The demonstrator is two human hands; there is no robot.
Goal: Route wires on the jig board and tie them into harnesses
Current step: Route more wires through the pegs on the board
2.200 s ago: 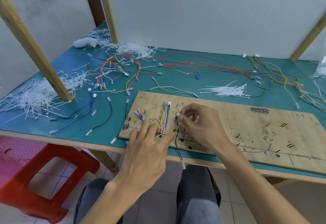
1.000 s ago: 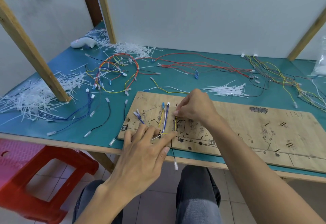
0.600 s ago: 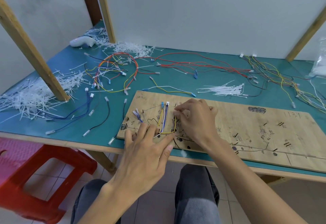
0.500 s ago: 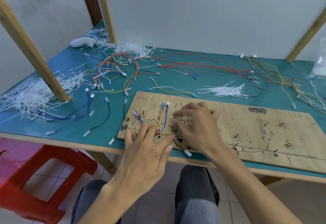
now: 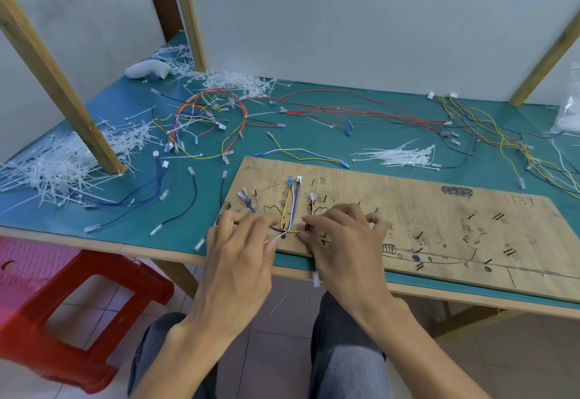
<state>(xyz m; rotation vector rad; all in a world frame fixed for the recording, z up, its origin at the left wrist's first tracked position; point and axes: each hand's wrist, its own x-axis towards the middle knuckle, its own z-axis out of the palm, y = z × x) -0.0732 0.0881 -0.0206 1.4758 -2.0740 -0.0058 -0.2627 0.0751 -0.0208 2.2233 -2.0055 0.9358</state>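
The wooden jig board point(image 5: 423, 219) lies along the near edge of the teal table. At its left end, yellow, blue and white wires point(image 5: 290, 207) run between pegs, with small connectors at their far ends. My left hand point(image 5: 241, 260) rests on the board's left end, its straight fingers pressing the wires down. My right hand point(image 5: 345, 248) lies just to the right. Its index finger and thumb pinch a black wire point(image 5: 308, 227) beside a short yellow one. That wire's white connector point(image 5: 316, 279) hangs below the table edge.
Loose wires in several colours point(image 5: 361, 112) and finished harnesses point(image 5: 204, 122) lie behind the board. A bundle of white cable ties point(image 5: 405, 156) sits near its far edge, with more ties point(image 5: 53, 166) at the left. Wooden posts point(image 5: 56, 84) stand on the table. A red stool point(image 5: 62, 314) stands lower left.
My right hand came back from the upper pegs toward the board's near edge with the black wire, whose connector now hangs lower. My left hand stayed pressing the wires.
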